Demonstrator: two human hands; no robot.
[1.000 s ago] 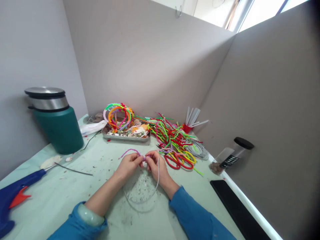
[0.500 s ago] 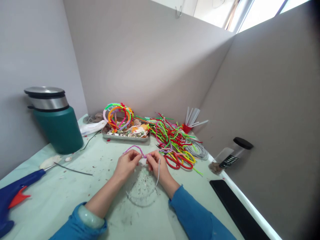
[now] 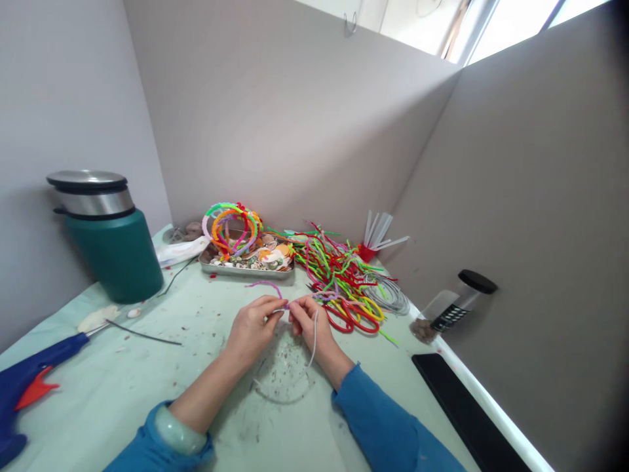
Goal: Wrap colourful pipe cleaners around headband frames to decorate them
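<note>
Pinched at the middle of the worktop (image 3: pixel 147 380), in the fingers of both hands: a purple pipe cleaner (image 3: pixel 269 284), loose end curling away beyond the left hand (image 3: pixel 251 326). Fingers there closed on it in a light pinch; those of the right hand (image 3: pixel 313 324) likewise, just beside. Grey wire (image 3: pixel 314 337) alongside the right hand, bowing low towards the near side; impossible to tell how joined to the pipe cleaner, with the meeting point hidden.

Main risk, by judgement: twist unwinding from too slack a pinch, or sliding along smooth wire. Also possible: uneven bunching from pulling too hard on one side, or a springy flick of the wire on letting go too soon.

Close beyond the right hand: red-handled scissors (image 3: pixel 367 330) and a tangled pile of pipe cleaners (image 3: pixel 334 262), crowding any reach that way and liable to snag the wire. Beside the pile, a wire coil (image 3: pixel 397 298). Further back, a metal tray (image 3: pixel 248 270) with bright rings (image 3: pixel 215 229) on top. Well apart to the left: glue gun (image 3: pixel 49 359) and green flask (image 3: pixel 113 259).
</note>
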